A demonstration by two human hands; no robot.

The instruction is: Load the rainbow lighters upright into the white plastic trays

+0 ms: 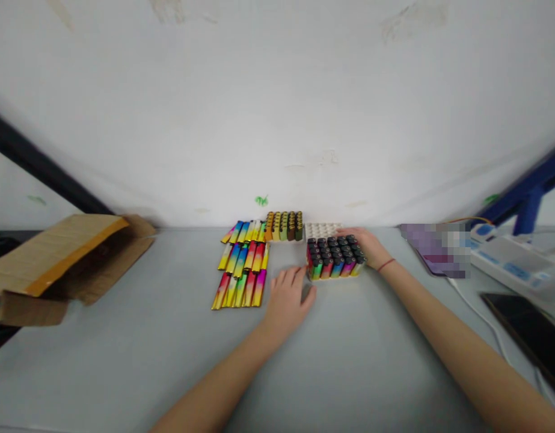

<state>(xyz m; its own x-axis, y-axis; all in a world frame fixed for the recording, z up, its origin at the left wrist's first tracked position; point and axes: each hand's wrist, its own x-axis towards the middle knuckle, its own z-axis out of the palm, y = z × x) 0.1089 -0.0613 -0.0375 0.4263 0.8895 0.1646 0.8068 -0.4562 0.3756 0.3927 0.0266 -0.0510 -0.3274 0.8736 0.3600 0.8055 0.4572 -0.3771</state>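
A block of upright lighters [335, 260] with black tops and rainbow-coloured bodies stands on the table, in front of a white tray [320, 228] with a grid of small holes. My left hand [287, 300] rests at the block's left front corner, palm down with its fingers spread, holding nothing. Around the right rear side of the lighters reaches my right hand [366, 245]. Its fingers stretch towards the white tray's right edge and are partly hidden behind the lighters. To the left lie rows of shiny multicoloured lighter sleeves [243, 258]. Behind them stands a second tray of gold-and-brown lighters [284, 227].
An opened cardboard box [56, 252] sits at the table's left. On the right are a purple phone-like device [424, 246], partly blurred out, a white power strip [512, 258], a black phone [530, 328] and a white cable [484, 319]. A white wall [277, 120] closes the back.
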